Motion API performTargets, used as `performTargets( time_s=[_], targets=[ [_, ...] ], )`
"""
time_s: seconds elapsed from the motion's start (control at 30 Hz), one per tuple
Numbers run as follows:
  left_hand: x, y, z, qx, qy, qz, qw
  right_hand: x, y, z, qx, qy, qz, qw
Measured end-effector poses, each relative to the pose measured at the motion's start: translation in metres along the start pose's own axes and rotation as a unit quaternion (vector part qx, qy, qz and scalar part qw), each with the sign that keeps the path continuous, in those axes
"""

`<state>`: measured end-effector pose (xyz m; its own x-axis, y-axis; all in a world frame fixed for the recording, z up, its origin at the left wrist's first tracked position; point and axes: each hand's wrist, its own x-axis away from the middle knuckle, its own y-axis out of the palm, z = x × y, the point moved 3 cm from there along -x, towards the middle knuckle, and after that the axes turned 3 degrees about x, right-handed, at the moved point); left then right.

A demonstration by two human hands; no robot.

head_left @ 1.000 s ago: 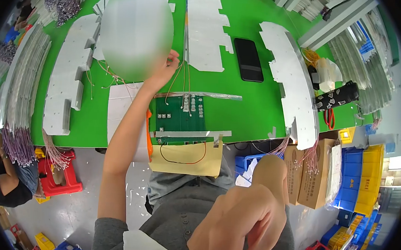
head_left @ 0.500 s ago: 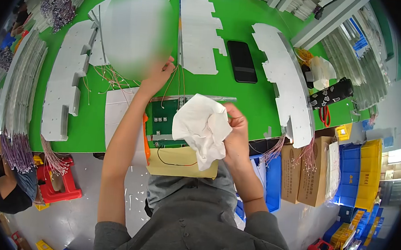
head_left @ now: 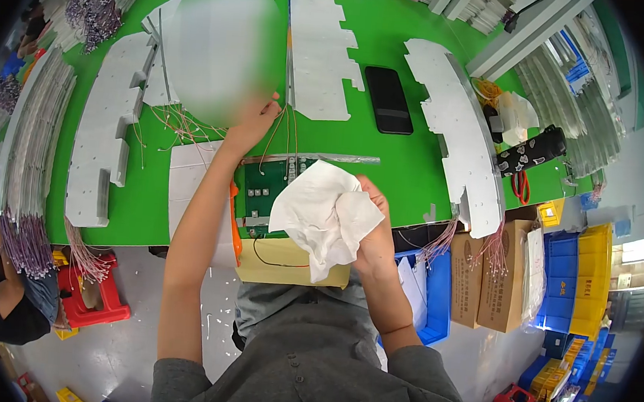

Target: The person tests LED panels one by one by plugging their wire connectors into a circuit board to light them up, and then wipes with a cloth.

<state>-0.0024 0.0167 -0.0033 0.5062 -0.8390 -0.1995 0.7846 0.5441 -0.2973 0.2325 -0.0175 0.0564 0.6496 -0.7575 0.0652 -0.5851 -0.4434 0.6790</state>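
Note:
My right hand [head_left: 374, 231] is closed on a crumpled white tissue [head_left: 317, 212], which hangs spread out over the front of the green circuit board [head_left: 257, 193]. Some of its fingers are behind the tissue. My left hand [head_left: 252, 125] reaches further across the table, beside thin wires [head_left: 294, 135]. A blurred oval patch covers much of that hand, so its grip and anything in it cannot be made out. Below the board, a yellowish pad [head_left: 287, 272] lies at the table edge, with a dark wire across it. An orange-handled tool [head_left: 234, 217] rests along the board's left side.
White notched panels [head_left: 321, 59] lie on the green table, two more at left [head_left: 106, 134] and right [head_left: 454, 128]. A black phone [head_left: 389, 100], a patterned black bottle [head_left: 532, 151] and red scissors [head_left: 521, 186] are on the right. Cardboard boxes [head_left: 502, 277] and a blue bin [head_left: 438, 302] stand below.
My right hand has moved slightly toward me with the tissue, which now hangs lower and more spread out. My left hand has stayed in nearly the same place.

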Motion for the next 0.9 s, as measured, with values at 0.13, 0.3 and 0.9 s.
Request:
performTargets(
  time_s=[0.13,0.3,0.9],
  targets=[
    [-0.001,0.000,-0.002,-0.003,-0.002,-0.004,1.000,0.003,0.001,0.002,-0.003,-0.001,0.009,1.000],
    [0.000,0.000,0.000,-0.007,-0.005,-0.011,1.000,0.006,0.014,-0.006,0.023,-0.017,0.062,0.998],
    [0.002,-0.003,-0.003,-0.025,-0.006,-0.026,0.999,0.065,0.111,-0.052,-0.243,-0.140,-0.360,0.890]
  ],
)
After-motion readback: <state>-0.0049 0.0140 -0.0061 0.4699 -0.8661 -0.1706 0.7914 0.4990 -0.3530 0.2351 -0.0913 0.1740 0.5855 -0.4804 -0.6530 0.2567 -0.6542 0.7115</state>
